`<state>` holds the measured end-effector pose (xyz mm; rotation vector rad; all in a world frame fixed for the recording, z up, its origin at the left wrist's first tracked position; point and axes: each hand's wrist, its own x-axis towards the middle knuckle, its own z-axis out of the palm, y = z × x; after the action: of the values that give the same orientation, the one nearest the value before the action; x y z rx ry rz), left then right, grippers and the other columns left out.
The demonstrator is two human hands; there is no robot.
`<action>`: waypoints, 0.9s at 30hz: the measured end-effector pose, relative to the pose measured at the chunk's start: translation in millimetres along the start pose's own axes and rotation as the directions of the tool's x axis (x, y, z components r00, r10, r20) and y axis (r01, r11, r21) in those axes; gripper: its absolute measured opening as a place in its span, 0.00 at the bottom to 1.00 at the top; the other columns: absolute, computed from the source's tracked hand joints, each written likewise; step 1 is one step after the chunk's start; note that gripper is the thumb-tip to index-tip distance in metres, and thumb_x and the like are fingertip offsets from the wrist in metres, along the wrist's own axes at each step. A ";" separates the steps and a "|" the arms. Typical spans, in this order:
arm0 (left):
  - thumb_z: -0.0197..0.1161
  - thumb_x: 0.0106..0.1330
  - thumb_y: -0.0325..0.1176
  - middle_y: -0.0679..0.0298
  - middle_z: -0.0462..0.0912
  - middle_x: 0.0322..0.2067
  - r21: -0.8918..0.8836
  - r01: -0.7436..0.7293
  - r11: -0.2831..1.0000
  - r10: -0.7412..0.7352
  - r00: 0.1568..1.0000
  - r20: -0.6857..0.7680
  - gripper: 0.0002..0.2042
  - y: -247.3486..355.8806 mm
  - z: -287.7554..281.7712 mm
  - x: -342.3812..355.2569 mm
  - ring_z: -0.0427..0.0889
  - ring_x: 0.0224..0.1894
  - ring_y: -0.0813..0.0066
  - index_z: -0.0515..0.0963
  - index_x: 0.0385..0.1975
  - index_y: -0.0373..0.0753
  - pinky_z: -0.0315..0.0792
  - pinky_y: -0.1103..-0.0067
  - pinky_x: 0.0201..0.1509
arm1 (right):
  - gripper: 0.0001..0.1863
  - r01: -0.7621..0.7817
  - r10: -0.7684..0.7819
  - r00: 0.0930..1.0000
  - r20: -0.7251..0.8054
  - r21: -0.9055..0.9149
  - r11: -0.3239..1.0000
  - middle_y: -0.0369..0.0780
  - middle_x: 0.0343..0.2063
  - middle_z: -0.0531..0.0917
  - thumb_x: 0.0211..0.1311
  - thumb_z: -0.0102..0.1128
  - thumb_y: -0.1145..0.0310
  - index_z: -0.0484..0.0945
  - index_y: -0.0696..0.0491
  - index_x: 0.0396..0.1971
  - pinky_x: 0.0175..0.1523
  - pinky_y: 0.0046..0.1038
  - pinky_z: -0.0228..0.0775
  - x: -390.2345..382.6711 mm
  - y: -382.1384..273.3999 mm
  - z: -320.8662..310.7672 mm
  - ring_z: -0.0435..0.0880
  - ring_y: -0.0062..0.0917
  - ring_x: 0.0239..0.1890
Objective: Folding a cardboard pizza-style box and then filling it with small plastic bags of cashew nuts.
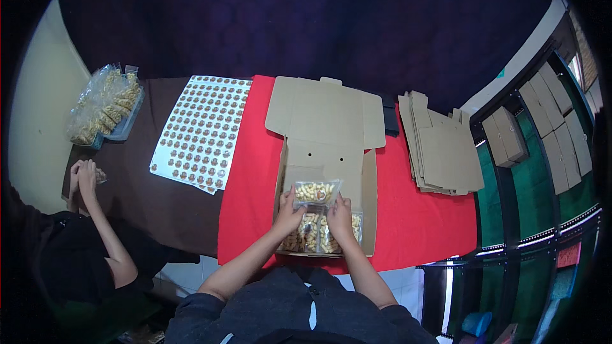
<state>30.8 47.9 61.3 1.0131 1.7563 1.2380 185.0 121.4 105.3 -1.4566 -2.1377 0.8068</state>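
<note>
Between my two hands I hold a clear plastic snack packet [310,192] filled with pale curled pieces and bearing a small round sticker. My left hand [289,216] is closed on its left edge, and my right hand [340,216] grips the right edge. The packet is over an open cardboard box [369,185] whose lid [319,111] lies folded back, away from me. Inside the box, along its near side, more snack packets [310,232] stand or lie side by side, partly hidden by my hands.
A sheet of round stickers [199,130] lies left of the box on brown cloth. Flattened cardboard boxes [444,146] are stacked right, on red cloth [408,229]. A tub of bagged snacks [108,108] stands far left, near another person's hands [86,175]. Closed boxes [554,134] fill shelving at right.
</note>
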 end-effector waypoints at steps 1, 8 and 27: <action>0.58 0.58 0.32 0.47 0.55 0.57 -0.002 0.009 1.000 -0.009 1.000 0.014 0.36 0.6 1.0 6.2 0.58 0.61 0.51 0.48 0.66 0.36 0.56 0.70 0.64 | 0.26 -0.016 0.016 1.000 0.002 -0.005 1.000 0.51 0.38 0.69 0.54 0.50 0.78 0.63 0.63 0.56 0.46 0.33 0.68 8.9 7.8 7.5 0.74 0.40 0.39; 0.56 0.59 0.27 0.48 0.54 0.63 0.023 -0.182 0.983 0.183 0.970 -0.159 0.33 22.8 -9.4 38.0 0.54 0.66 0.54 0.50 0.64 0.36 0.48 0.68 0.68 | 0.24 -0.033 0.019 0.998 0.068 0.212 0.977 0.54 0.44 0.73 0.58 0.52 0.74 0.63 0.66 0.54 0.48 0.31 0.70 30.4 12.9 29.5 0.79 0.36 0.42; 0.42 0.70 0.37 0.44 0.42 0.66 0.035 0.032 0.999 -0.028 0.994 -0.110 0.31 9.0 12.5 25.5 0.44 0.69 0.52 0.36 0.67 0.35 0.41 0.68 0.70 | 0.20 -0.020 0.001 0.996 0.085 0.225 0.974 0.45 0.30 0.78 0.60 0.50 0.76 0.67 0.61 0.54 0.32 0.26 0.71 43.5 55.1 51.1 0.80 0.25 0.26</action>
<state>33.3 77.5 63.4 0.9521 1.8779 1.2674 174.7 166.0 31.5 -1.3387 -2.0224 1.0942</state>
